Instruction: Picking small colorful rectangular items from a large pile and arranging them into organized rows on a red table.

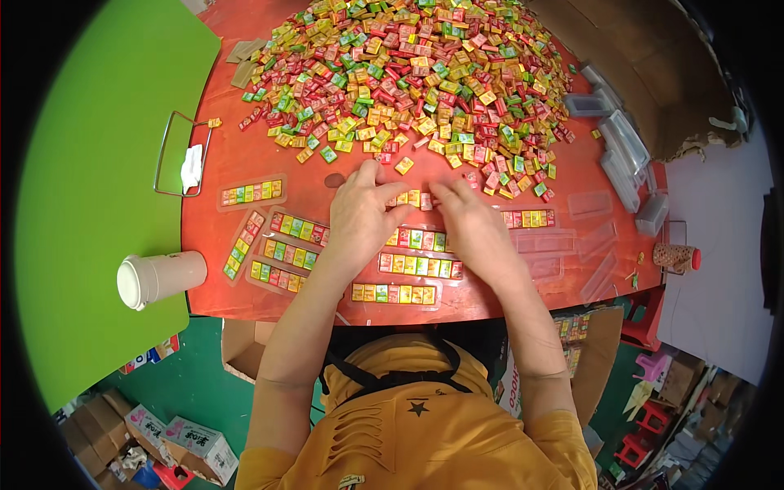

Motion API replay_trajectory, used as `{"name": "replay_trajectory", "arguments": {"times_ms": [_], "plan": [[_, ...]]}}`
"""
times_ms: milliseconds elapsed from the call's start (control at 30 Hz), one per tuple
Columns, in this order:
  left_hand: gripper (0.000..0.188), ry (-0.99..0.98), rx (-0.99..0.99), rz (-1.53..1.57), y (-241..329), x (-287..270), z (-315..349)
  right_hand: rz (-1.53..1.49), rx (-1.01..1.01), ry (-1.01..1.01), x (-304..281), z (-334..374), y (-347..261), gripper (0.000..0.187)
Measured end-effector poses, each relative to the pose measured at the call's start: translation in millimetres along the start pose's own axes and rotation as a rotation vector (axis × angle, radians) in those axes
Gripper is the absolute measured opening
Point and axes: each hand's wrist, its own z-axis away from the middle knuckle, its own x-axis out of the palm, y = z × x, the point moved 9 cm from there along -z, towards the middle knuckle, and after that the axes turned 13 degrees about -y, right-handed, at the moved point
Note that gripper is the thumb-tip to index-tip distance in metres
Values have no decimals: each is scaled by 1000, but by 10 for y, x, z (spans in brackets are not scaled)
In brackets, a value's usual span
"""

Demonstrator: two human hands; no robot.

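Note:
My left hand (365,216) and my right hand (475,229) meet over the middle of the red table, fingers bent. Between them lies a short row of small wrapped candies (414,199). My left thumb and fingers close on its left end, my right fingers on its right end, hiding both ends. Just below are filled clear plastic trays, one with candies in pink, yellow and green (420,265) and another nearer the edge (394,295). My right hand partly covers a further filled tray (528,219). Left of my left forearm, several more filled trays (294,253) lie side by side.
A large heap of loose candies (408,73) covers the far side. Empty clear trays (545,242) lie at right, with stacked trays (625,151) and a cardboard box (645,65) beyond. At left stand a white cup (162,279) and a wire frame (167,155).

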Motion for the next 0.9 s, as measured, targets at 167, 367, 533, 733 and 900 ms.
{"name": "replay_trajectory", "arguments": {"times_ms": [167,367,533,733,900], "plan": [[28,18,28,4,9,-11,10,213,124,98,-318,-33,254,32],[28,22,25,-9,9,-3,2,357,131,-80,-105,-104,223,31],[29,0,-21,1,0,19,6,-129,18,-99,-15,-92,106,43],[31,-18,-59,9,-3,47,-3,-246,-5,-111,-24,-135,123,47],[33,-28,-59,11,-16,38,15,-155,33,-159,34,-223,173,44]]}}
